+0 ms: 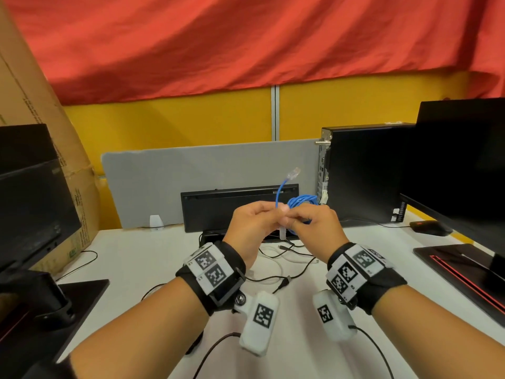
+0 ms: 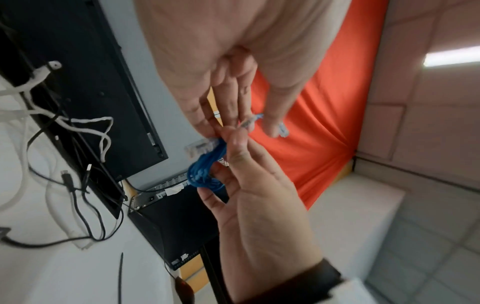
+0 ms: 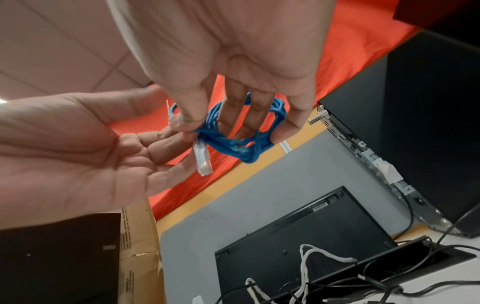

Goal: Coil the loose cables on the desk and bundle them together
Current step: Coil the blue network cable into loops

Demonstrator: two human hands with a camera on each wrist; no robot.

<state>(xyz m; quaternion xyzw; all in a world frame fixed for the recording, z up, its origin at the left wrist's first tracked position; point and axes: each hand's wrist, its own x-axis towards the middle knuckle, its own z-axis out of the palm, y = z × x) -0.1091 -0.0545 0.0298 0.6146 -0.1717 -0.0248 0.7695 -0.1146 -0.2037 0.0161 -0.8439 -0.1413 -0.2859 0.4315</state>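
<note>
A blue network cable (image 1: pixel 300 201) is wound into a small coil, held in the air above the white desk (image 1: pixel 136 269). My right hand (image 1: pixel 311 222) holds the coil (image 3: pixel 233 144) with its middle fingers through the loop and its thumb pinching the strands. My left hand (image 1: pixel 257 217) pinches the cable where the two ends leave the coil (image 2: pixel 205 170). One clear plug (image 1: pixel 293 172) sticks up on a short free end. The other plug (image 3: pixel 202 158) hangs below the hands. Loose black and white cables (image 1: pixel 273 258) lie on the desk under the hands.
A black keyboard (image 1: pixel 237 209) leans on a grey divider (image 1: pixel 164 181) behind the hands. A black computer tower (image 1: pixel 363 173), a monitor (image 1: pixel 464 160) and a mouse (image 1: pixel 430 228) stand at the right. Another monitor (image 1: pixel 27 201) and a cardboard box (image 1: pixel 41 105) are at the left.
</note>
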